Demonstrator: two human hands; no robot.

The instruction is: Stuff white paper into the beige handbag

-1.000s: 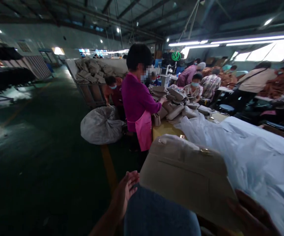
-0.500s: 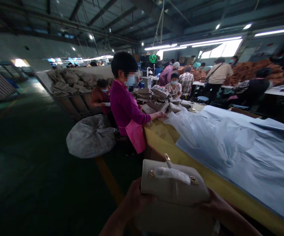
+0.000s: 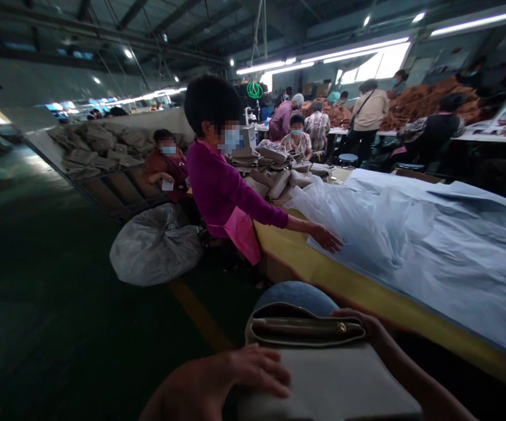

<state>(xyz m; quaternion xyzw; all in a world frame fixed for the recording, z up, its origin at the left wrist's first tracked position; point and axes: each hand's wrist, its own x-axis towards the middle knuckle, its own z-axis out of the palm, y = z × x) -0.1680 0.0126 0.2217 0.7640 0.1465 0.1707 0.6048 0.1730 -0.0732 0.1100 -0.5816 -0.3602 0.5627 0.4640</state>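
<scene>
A beige handbag (image 3: pixel 323 374) lies on my lap, its gold-trimmed top edge facing away from me. My left hand (image 3: pixel 239 374) rests on the bag's near left side, fingers curled over its surface. My right hand (image 3: pixel 362 327) grips the bag's far right corner next to the gold clasp. My blue-clad knee (image 3: pixel 294 294) shows just beyond the bag.
A yellow table (image 3: pixel 305 263) runs along the right, covered with pale plastic sheeting (image 3: pixel 432 245). A co-worker in purple with a pink apron (image 3: pixel 231 199) reaches onto the sheeting. Stacked beige bags (image 3: pixel 274 172) lie behind, a stuffed grey sack (image 3: pixel 154 245) sits on the floor.
The bag has gone from held upright in front of me to lying flat on my lap. My left hand moved on top of it. The co-worker's hand reached onto the plastic sheeting.
</scene>
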